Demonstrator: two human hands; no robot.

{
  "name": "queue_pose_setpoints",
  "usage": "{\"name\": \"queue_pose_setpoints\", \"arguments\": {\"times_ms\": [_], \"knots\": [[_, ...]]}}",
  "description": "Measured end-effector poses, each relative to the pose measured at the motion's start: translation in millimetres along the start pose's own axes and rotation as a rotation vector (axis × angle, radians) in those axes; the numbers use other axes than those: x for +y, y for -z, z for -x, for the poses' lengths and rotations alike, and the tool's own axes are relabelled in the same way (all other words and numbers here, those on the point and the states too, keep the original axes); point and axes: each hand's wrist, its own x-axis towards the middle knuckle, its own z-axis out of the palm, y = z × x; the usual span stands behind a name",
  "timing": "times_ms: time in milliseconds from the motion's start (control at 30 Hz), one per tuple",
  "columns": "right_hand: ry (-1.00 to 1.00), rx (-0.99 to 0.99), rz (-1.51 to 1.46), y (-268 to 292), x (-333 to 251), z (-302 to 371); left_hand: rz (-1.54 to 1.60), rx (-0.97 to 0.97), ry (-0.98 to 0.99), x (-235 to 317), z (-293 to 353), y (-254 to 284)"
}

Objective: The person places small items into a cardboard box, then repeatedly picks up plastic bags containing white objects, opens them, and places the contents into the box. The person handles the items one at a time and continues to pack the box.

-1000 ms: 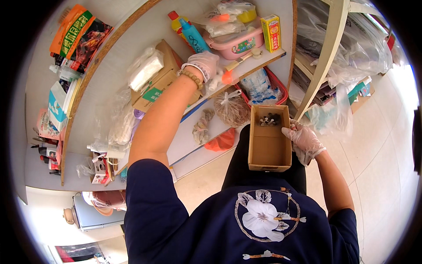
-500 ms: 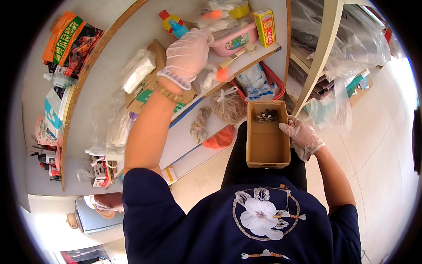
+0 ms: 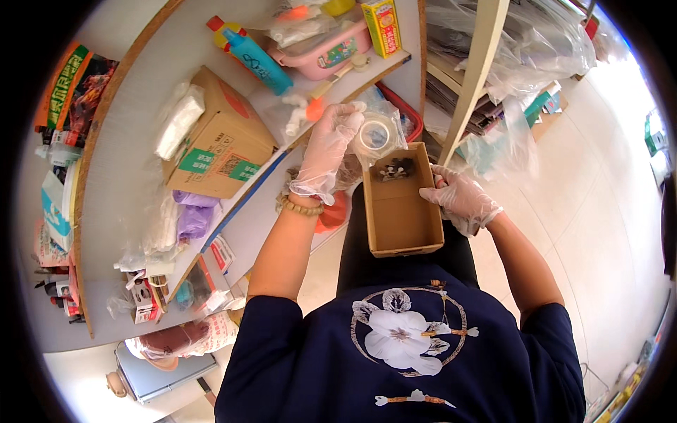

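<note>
In my gloved left hand [image 3: 326, 151], pinched at the fingertips, is a small clear plastic bag [image 3: 400, 125] with a roll of white tape [image 3: 388, 136] inside. It hangs just above the far left corner of an open cardboard box [image 3: 403, 222]. My gloved right hand [image 3: 464, 199] grips the right wall of this box, with the thumb over the rim. Several small black and white pieces [image 3: 396, 169] lie at the box's far end; I cannot make out what they are.
On the shelf to the left stand a blue bottle [image 3: 259, 65], a pink basket [image 3: 328, 58], a yellow carton [image 3: 382, 28] and a large cardboard carton [image 3: 229, 141]. A brush [image 3: 331, 81] lies near the shelf edge. A pale upright post [image 3: 474, 81] rises beyond the box.
My left hand has come from the shelf toward the box, and the bagged tape roll now shows in it. The blue bottle it covered is in view. My right hand still holds the box.
</note>
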Motion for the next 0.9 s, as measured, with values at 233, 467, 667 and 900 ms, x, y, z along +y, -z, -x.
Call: {"name": "queue_pose_setpoints", "arguments": {"times_ms": [233, 467, 667, 900], "knots": [[0.085, 0.081, 0.093, 8, -17, 4, -0.082, -0.166, 0.060, -29, 3, -8], [-0.013, 0.113, 0.000, -1, -8, 5, -0.771, -0.413, -0.057, -44, 7, -32], [0.001, 0.127, -0.010, -1, -6, 7, -1.041, -0.614, -0.268, -71, 1, -41], [0.004, 0.127, 0.021, 1, -7, 9, -1.031, -0.622, -0.214, -68, -7, -47]]}}
